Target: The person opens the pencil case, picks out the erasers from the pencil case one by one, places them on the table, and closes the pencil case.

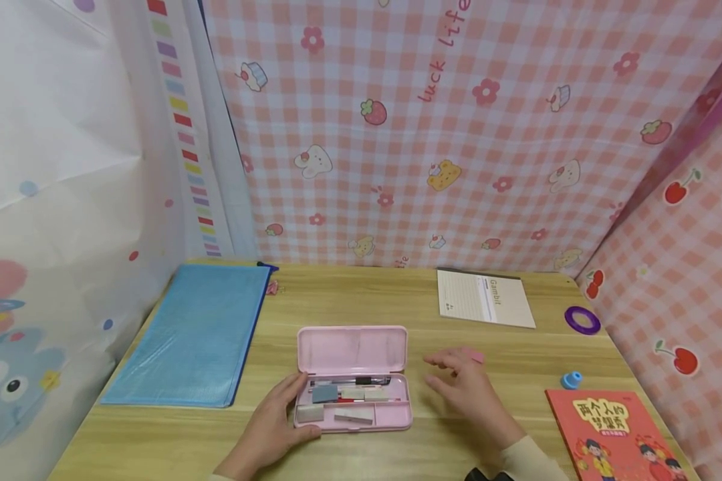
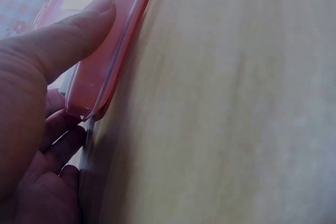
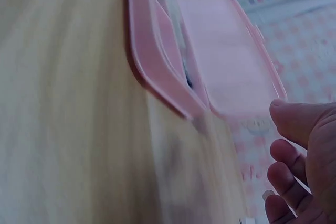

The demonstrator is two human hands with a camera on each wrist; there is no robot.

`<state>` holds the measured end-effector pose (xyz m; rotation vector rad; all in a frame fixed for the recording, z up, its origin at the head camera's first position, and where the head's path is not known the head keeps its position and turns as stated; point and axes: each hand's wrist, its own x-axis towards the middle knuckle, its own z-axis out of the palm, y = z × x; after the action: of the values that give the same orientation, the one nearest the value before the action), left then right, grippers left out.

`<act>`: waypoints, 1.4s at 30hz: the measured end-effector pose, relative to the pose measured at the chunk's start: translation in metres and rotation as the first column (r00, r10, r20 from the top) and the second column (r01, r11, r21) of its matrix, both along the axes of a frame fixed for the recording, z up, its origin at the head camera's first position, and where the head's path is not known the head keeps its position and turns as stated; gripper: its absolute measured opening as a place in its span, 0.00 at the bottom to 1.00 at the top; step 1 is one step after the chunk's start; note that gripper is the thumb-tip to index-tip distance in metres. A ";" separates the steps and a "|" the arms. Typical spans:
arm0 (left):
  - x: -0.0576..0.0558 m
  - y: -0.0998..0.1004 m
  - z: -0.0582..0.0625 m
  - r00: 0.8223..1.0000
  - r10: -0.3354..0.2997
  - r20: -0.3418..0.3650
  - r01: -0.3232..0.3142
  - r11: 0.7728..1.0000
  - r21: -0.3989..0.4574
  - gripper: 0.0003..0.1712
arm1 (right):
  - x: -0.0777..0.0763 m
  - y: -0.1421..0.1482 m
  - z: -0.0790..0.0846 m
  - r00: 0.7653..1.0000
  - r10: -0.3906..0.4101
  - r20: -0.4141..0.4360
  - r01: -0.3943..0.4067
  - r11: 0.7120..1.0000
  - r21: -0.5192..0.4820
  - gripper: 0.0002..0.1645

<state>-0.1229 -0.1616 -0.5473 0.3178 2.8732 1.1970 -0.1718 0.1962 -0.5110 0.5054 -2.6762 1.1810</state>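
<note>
Pink pencil case (image 1: 391, 417), lying open near the front of a wood-grained surface (image 1: 349, 294), between a person's two hands. Its lid (image 1: 352, 350) is folded back, away from the person. The left hand (image 1: 273, 421) grasps the left end of the case; as the left wrist view shows, the thumb presses the front wall while the other fingers lie at the end. The right hand (image 1: 466, 391) is to the right of the case and apart from it, its fingers released and loosely bent. A small pink piece (image 1: 477, 355) shows just beyond this hand, partly hidden by it. Inside the case, the rear compartment contains a pen with a black grip (image 1: 364, 381) and a blue-grey block (image 1: 325, 393); two pale blocks (image 1: 353, 417) lie in the front part. Far left: a blue folder (image 1: 186, 334). Rear right: a notebook (image 1: 487, 297) marked "Gambit". Right side, from back to front: a purple ring (image 1: 570, 322), a small blue object (image 1: 571, 381) and a red book (image 1: 608, 431). Behind the surface hangs a pink checked cloth (image 1: 367, 153).
</note>
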 end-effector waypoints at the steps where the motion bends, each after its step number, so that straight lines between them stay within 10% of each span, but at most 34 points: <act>1: 0.000 0.000 0.000 1.000 0.001 -0.003 -0.001 1.000 0.000 0.59 | 0.001 -0.004 0.000 1.000 0.008 0.013 -0.008 1.000 -0.001 0.18; 17: 0.001 0.001 0.001 1.000 0.007 0.014 -0.008 1.000 0.005 0.60 | 0.009 -0.049 -0.013 0.986 0.164 0.008 -0.164 0.980 0.110 0.18; 42: 0.000 0.001 0.000 0.999 0.015 0.038 -0.015 1.000 0.003 0.60 | 0.009 -0.060 -0.022 0.983 0.183 0.022 -0.183 0.958 0.221 0.15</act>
<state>-0.1226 -0.1603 -0.5470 0.2712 2.8471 1.1969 -0.1624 0.1357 -0.5330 0.8029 -2.8299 0.9247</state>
